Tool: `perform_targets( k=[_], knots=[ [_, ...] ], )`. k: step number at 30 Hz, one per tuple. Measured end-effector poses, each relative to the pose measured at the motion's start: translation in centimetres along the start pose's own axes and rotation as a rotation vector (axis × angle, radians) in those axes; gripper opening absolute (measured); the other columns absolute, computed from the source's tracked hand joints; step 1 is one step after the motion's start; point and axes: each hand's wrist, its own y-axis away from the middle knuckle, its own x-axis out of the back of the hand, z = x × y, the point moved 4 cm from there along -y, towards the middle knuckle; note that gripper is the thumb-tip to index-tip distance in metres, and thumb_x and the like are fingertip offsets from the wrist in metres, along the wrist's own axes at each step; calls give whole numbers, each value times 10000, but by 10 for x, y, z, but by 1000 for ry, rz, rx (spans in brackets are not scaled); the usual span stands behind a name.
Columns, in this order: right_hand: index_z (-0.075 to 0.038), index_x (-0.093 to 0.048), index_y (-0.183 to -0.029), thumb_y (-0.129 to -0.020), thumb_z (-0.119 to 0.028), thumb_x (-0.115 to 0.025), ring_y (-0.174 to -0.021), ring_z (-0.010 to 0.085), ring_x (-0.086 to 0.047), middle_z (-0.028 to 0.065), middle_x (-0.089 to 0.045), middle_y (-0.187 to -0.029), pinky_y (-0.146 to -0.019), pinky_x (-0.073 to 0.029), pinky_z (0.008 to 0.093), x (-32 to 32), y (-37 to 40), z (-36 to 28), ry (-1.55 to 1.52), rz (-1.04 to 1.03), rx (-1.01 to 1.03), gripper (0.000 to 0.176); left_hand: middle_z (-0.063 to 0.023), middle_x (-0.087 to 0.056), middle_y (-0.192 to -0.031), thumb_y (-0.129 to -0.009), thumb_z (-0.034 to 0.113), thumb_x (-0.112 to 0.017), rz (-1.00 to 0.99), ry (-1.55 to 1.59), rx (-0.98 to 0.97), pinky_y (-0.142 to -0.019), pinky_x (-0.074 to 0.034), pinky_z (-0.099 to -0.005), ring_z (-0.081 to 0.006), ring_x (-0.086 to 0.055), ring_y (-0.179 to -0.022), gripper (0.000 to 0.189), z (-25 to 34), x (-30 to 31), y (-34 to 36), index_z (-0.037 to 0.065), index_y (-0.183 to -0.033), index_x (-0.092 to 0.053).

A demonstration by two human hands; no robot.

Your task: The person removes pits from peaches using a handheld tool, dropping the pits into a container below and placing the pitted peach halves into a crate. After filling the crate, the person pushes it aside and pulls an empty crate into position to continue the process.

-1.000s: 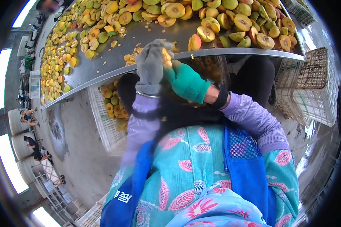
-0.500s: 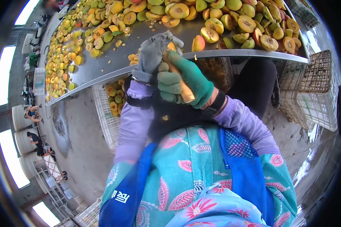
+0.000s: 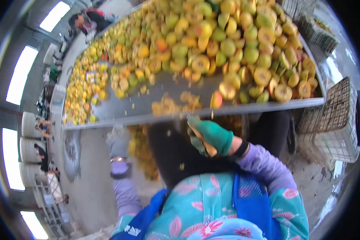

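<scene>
My right hand (image 3: 215, 135), in a green glove, is closed around a wooden-handled tool (image 3: 210, 151) just below the table's front edge. The light handle crosses the palm; the tip end is blurred. My left hand (image 3: 118, 143), in a grey glove, is lowered at the left, smeared by motion, beside halved fruit (image 3: 142, 150) below the table. Above my hands, the metal table (image 3: 120, 114) bears a heap of cut yellow-green fruit (image 3: 228, 48), some blushed red. Small orange fruit pieces (image 3: 166, 107) sit near the front edge.
Plastic crates (image 3: 332, 120) are stacked at the right, and another crate (image 3: 318, 34) stands farther back. A person (image 3: 88, 22) is at the table's far left end. Large pale tubs (image 3: 28, 150) line the left side, with people close by.
My hands have parted: the left has swung down and left from the table edge, while the right stays near the edge, still holding the tool. The view has tilted up.
</scene>
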Motion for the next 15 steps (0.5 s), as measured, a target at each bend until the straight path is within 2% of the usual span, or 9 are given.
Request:
perform_targets(
  k=[2, 3, 4, 6, 8, 9, 11, 13, 15],
  knots=[
    [-103, -525, -867, -957, -492, -472, -439, 130, -471, 25, -488, -554, -404, -383, 267, 5, 0, -43, 233, 52, 151, 403, -162, -647, -1005, -871, 310, -588, -87, 358, -8, -856, -479, -422, -342, -603, -978, 316, 23, 8, -62, 92, -1097, -627],
    [-83, -532, -880, -963, -441, -495, -458, 122, -491, 27, -497, -567, -419, -398, 268, 4, -2, -74, 337, 150, 406, 370, -163, -644, -1025, -875, 302, -586, -151, 526, -13, -858, -476, -422, -345, -597, -993, 304, 33, 11, -84, 95, -1093, -630],
    [-64, -542, -896, -966, -409, -504, -469, 114, -495, 20, -504, -582, -441, -413, 265, 16, -15, -102, 469, 256, 580, 355, -167, -639, -1048, -866, 299, -602, 10, 578, -210, -876, -468, -420, -341, -590, -1013, 303, 69, 38, -96, 88, -1082, -631],
    [-52, -524, -914, -958, -404, -520, -558, 257, -544, 119, -548, -649, -510, -436, 355, 24, -15, -174, 824, 529, 908, 354, -182, -624, -1090, -848, 284, -633, 292, 604, -526, -899, -458, -412, -340, -577, -1042, 318, 147, 77, -132, 67, -1080, -623],
    [-41, -505, -933, -949, -398, -535, -646, 401, -594, 217, -592, -716, -580, -459, 446, 28, -9, -251, 1362, 950, 1291, 359, -203, -600, -1132, -843, 265, -642, 461, 546, -750, -913, -449, -406, -347, -558, -1070, 352, 213, 101, -183, 34, -1107, -600],
    [-44, -510, -948, -949, -412, -519, -757, 469, -592, 268, -609, -784, -620, -470, 485, 42, -18, -291, 1210, 1069, 1060, 369, -214, -586, -1156, -848, 257, -636, 507, 501, -854, -924, -443, -405, -351, -545, -1091, 371, 246, 112, -207, 15, -1125, -586],
    [-34, -522, -955, -945, -464, -494, -818, 449, -615, 274, -628, -828, -685, -482, 525, 53, -26, -360, 1336, 1293, 1155, 432, -216, -555, -1204, -891, 347, -592, 618, 448, -966, -963, -422, -452, -398, -528, -1109, 432, 308, 157, -229, 34, -1185, -541],
    [-27, -543, -993, -940, -468, -498, -846, 434, -622, 252, -643, -856, -732, -482, 511, 53, -29, -408, 1427, 1209, 1332, 446, -229, -568, -1175, -869, 403, -579, 701, 502, -814, -956, -435, -423, -365, -518, -1142, 495, 358, 185, -280, 6, -1165, -570],
    [-46, -556, -1040, -924, -486, -510, -870, 431, -625, 240, -652, -883, -757, -485, 503, 68, -49, -463, 1490, 1181, 1322, 457, -227, -569, -1166, -872, 433, -561, 755, 530, -788, -950, -441, -426, -371, -525, -1127, 477, 400, 205, -319, 47, -1151, -587]
  ],
)
